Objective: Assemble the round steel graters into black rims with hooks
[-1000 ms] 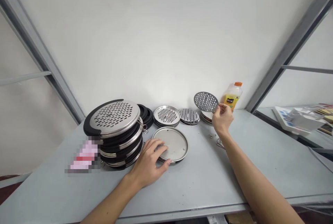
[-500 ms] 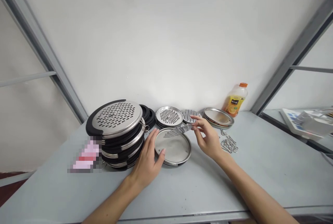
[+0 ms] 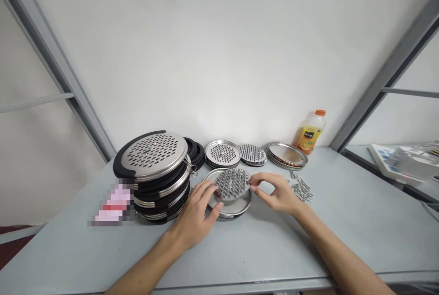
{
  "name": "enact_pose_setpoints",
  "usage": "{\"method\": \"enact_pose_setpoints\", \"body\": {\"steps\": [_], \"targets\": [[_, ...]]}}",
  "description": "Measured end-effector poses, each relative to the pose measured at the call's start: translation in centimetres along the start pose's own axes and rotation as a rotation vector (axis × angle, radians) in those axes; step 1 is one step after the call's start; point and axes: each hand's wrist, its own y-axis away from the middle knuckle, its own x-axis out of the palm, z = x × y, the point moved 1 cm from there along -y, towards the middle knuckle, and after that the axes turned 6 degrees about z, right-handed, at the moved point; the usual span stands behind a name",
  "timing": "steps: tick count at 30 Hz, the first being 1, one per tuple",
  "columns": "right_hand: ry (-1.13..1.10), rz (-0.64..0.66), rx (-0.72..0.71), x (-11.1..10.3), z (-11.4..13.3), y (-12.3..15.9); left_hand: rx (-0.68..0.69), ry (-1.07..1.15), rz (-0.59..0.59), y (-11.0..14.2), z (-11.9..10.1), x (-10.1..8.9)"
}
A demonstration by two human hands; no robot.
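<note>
Between thumb and fingers, my right hand [image 3: 274, 192] pinches the right edge of a round metal grater disc [image 3: 232, 184] with raised teeth. The disc is tilted above a shallow round steel pan [image 3: 245, 208], which lies on the worktable and is partly hidden beneath it. On the left, my left hand [image 3: 199, 212] rests at the pan's rim, fingers stretched out and thumb apart. Its fingertips come right up to the disc's left edge; whether they touch it I cannot tell. Close by on the left rises a stack of black-rimmed round graters [image 3: 156, 155].
Along the wall stand black rings [image 3: 194, 151], a grater in a steel rim [image 3: 222, 154], grater discs [image 3: 253, 154], steel lids [image 3: 287, 154] and a juice bottle [image 3: 308, 135]. Metal clips [image 3: 302, 190] lie right of my right hand. A blurred pink item [image 3: 115, 206] is at left.
The grater disc, seen nearly edge-on before, now shows its toothed face and sits lower over the pan. My right hand has moved slightly left and down with it.
</note>
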Motion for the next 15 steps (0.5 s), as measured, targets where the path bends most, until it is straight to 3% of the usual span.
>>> {"method": "enact_pose_setpoints", "body": {"steps": [9, 15], "targets": [[-0.117, 0.024, 0.22, 1.1, -0.3, -0.5, -0.016, 0.039, 0.002, -0.1, -0.2, -0.2], [-0.075, 0.076, 0.198, 1.8, 0.4, -0.6, -0.103, -0.017, 0.047, 0.3, 0.1, 0.2]]}}
